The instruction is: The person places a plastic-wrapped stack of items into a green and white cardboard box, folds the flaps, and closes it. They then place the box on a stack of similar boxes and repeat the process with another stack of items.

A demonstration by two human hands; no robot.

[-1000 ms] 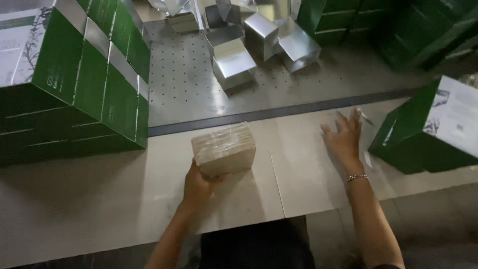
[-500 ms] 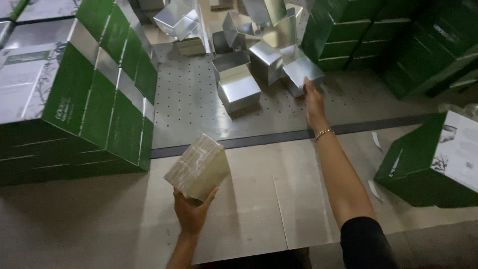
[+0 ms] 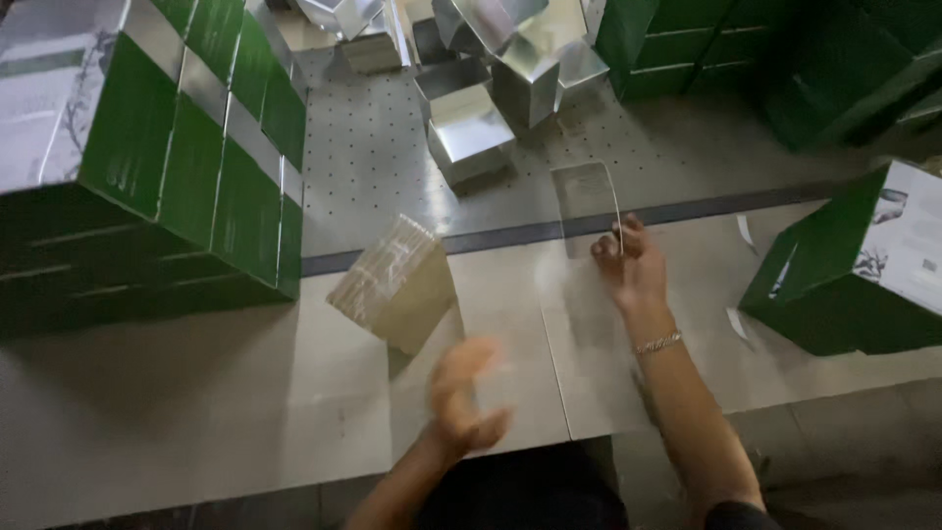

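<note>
- The right hand (image 3: 633,265) pinches a thin silver sheet (image 3: 586,193) at its near corner, fingers curled on the edge; the left hand (image 3: 469,393) is blurred and appears loose-fingered, holding nothing.
- That silver sheet looks light, stiff and slick, a flat piece of foil-faced card; I judge the edge or corner the only good hold, since a flat-lying panel gives the fingers little else.
- It lies flat across the dark seam of the surface (image 3: 196,412), stretching away from the right hand's grip towards the perforated metal area.
- The tan block (image 3: 395,283) stands tilted on one edge, apart from the left hand and just beyond it; its ribbed side suggests a stack of sheets, probably dense and best held across its flat faces.
- Beyond the sheet, shiny silver boxes (image 3: 471,123) sit in a loose cluster.
- A row of green cartons (image 3: 186,167) sits far left; a single green carton (image 3: 854,265) lies to the right, more are stacked at top right.
</note>
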